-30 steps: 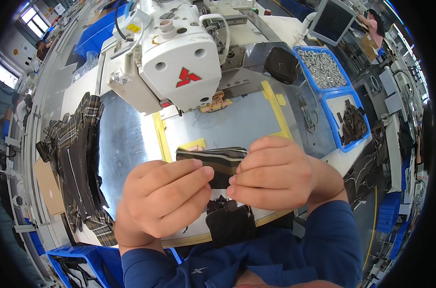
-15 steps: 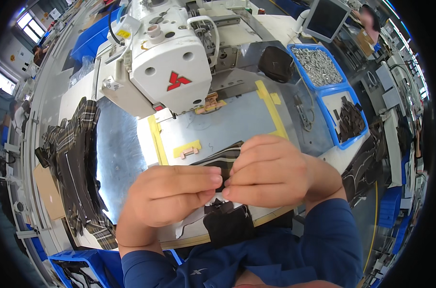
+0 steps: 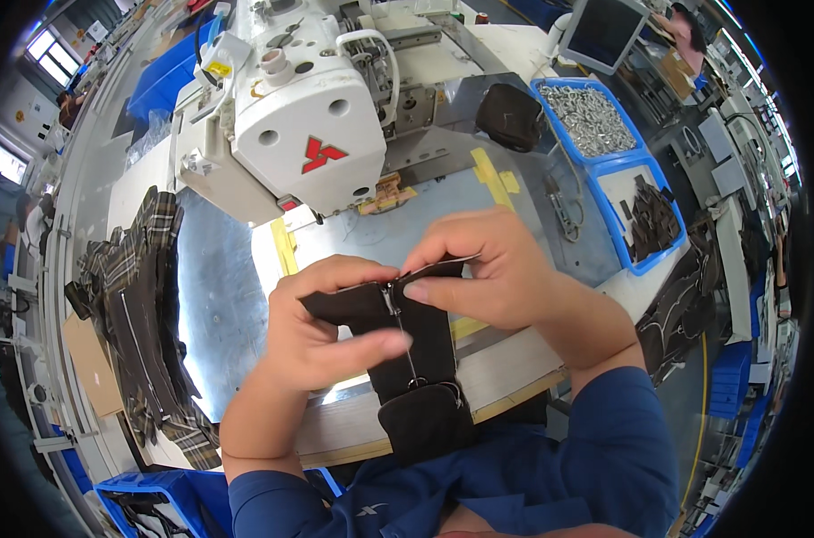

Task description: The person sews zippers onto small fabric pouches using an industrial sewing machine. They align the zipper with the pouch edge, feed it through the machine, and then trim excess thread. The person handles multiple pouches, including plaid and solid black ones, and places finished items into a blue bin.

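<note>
A dark brown fabric piece (image 3: 427, 339) with a zip (image 3: 401, 327) down its middle hangs between my hands, over the table's front edge. My left hand (image 3: 304, 336) has its fingers behind the upper left flap, and its thumb stretches across toward the zip. The upper right flap is pinched between the thumb and fingers of my right hand (image 3: 488, 269), close to the zip's top end. A dark pouch-like part (image 3: 425, 421) lies at the fabric's lower end against my shirt. The fingertips behind the cloth are partly hidden.
A white sewing machine (image 3: 308, 125) stands ahead over a metal plate (image 3: 335, 235) with yellow tape. Plaid and brown zippered pieces (image 3: 138, 314) are stacked left. To the right are blue trays of metal parts (image 3: 591, 121) and dark fabric bits (image 3: 653, 224). A blue bin (image 3: 147, 493) sits lower left.
My hands have spread apart at the top and turned the fabric so its zip faces me. The right hand has moved up and away; the left thumb has opened out from its pinch.
</note>
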A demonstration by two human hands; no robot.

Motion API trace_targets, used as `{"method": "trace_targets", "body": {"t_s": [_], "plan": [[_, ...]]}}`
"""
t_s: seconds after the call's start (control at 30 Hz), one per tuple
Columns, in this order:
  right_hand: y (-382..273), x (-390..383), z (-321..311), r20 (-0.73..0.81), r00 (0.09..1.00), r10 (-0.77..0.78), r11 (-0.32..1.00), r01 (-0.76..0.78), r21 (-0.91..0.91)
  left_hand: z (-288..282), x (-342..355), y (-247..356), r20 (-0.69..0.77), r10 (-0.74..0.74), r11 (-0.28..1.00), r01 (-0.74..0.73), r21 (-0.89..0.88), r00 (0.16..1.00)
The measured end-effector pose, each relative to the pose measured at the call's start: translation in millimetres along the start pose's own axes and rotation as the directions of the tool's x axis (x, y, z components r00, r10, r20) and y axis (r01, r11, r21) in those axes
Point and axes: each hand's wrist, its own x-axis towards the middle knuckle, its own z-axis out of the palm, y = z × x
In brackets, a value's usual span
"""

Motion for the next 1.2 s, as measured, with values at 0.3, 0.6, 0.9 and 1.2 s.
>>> {"method": "trace_targets", "body": {"t_s": [0.3, 0.6, 0.9, 1.2], "plan": [[-5.2, 2.1, -5.3, 0.118, 0.991, 0.062, 0.998, -0.064, 0.013, 4.4, -4.3, -2.0, -0.092, -0.051, 0.991, 0.062, 0.122, 0.994], [-7.7, 1.4, -4.6, 0.107, 0.985, -0.137, 0.979, 0.151, -0.139, 6.6, -2.0, -5.2, -0.021, 0.0, 0.969, 0.006, 0.247, 1.0], [-3.5, 0.8, 3.9, 0.081, 0.937, -0.34, 0.86, 0.344, -0.377, 10.3, 0.8, -20.0, -0.004, 0.2, 0.881, -0.178, 0.439, 0.98], [0.1, 0.2, 3.6, 0.13, 0.903, -0.41, 0.724, 0.409, -0.556, 15.0, 5.3, -24.0, -0.038, 0.121, 0.838, -0.081, 0.54, 0.992]]}}
